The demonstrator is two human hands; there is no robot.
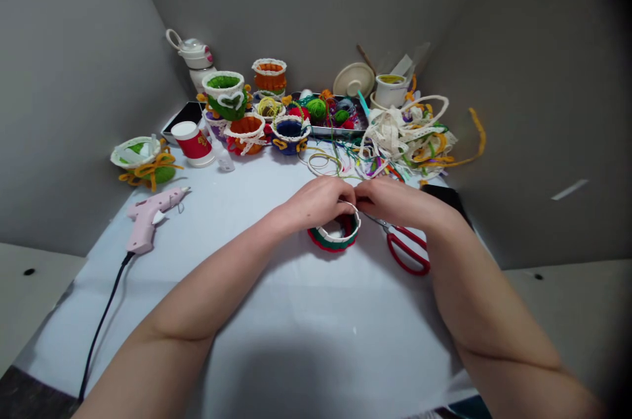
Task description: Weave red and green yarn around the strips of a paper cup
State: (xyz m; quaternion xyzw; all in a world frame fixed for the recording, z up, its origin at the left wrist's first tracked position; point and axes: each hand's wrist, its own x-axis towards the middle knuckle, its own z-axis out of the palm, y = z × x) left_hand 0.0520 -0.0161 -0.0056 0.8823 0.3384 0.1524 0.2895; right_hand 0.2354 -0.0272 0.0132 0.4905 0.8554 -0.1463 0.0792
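Note:
A small yarn-woven basket [330, 244] with white upright strips at its rim and green and red yarn around its lower part sits on the white-covered table. My left hand [320, 200] is closed at its far rim, the thumb reaching over the edge. Close beside it, my right hand [384, 196] has its fingers pinched together just right of the rim; what they hold is hidden. Red-handled scissors [409, 253] lie under and beside my right wrist, their blades pointing toward the basket. Thin green yarn [340, 154] trails over the table behind both hands.
On the left lies a pink glue gun [148, 215] with a black cord. Finished woven baskets [245, 136] and a red-and-white paper cup [191, 142] stand behind. A tray of yarn balls [316, 109], a heap of lace and yarn [405, 136] and a dark flat object [447, 198] are farther right.

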